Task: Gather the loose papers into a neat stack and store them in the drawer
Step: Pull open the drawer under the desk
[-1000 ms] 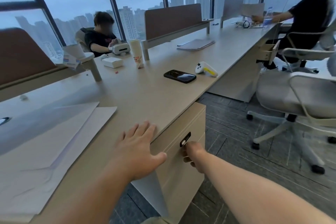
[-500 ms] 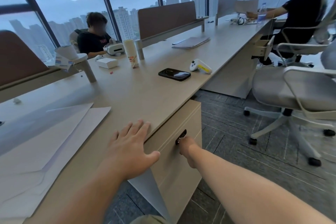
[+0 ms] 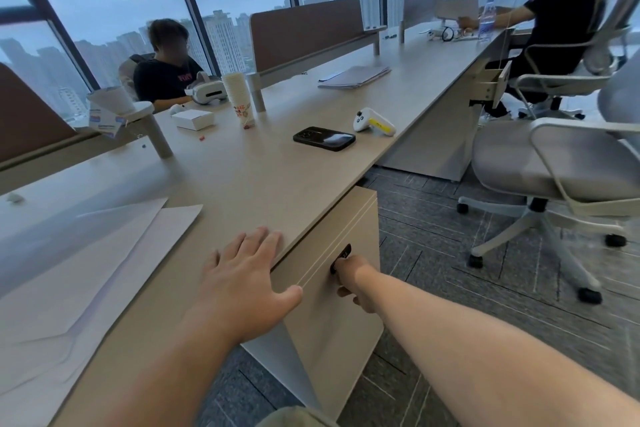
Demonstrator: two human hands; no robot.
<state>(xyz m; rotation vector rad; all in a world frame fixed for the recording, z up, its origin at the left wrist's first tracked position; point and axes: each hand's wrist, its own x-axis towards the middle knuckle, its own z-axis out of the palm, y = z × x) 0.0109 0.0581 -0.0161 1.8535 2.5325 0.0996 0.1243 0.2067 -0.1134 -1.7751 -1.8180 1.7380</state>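
- Two bare hands, lower centre: left hand [image 3: 242, 284] flat, fingers spread, on the desk [image 3: 277, 177] edge.
- Right hand [image 3: 353, 279] curled at the drawer [image 3: 329, 315] handle [image 3: 341, 253] — grip unclear.
- Loose papers [image 3: 79, 270] lie lower left.

White papers [image 3: 79, 274], beige desk [image 3: 263, 177], black phone [image 3: 324, 138], grey striped carpet [image 3: 433, 253].

The desk [image 3: 277, 180] has a matt, pale wood-grain laminate top. Under its edge, the drawer [image 3: 332, 246] front shows the same smooth matt laminate, with a dark glossy handle [image 3: 341, 253]. On the desk, the papers [image 3: 86, 270] look smooth, matt white, the phone [image 3: 324, 139] glossy black, the controller [image 3: 373, 120] smooth white plastic.
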